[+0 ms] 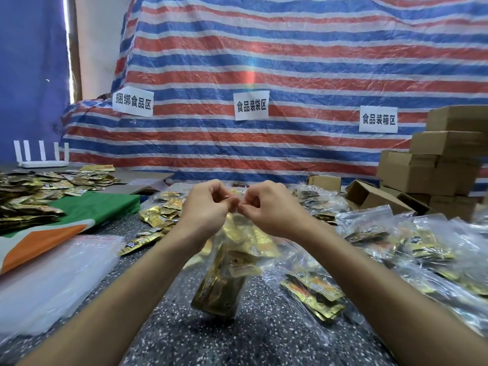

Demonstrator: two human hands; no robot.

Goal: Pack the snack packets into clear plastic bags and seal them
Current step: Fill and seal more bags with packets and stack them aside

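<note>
A clear plastic bag filled with gold snack packets hangs above the speckled table, held up by its top edge. My left hand and my right hand pinch that top edge side by side, fingertips almost touching at the middle. The bag's lower end hangs just over the tabletop. Loose gold packets lie behind my left wrist. A filled bag lies flat to the right of the held one.
A stack of empty clear bags lies at the left, beside a green and orange cloth. Several filled bags pile up at the right. Cardboard boxes are stacked at the back right. More gold packets heap at far left.
</note>
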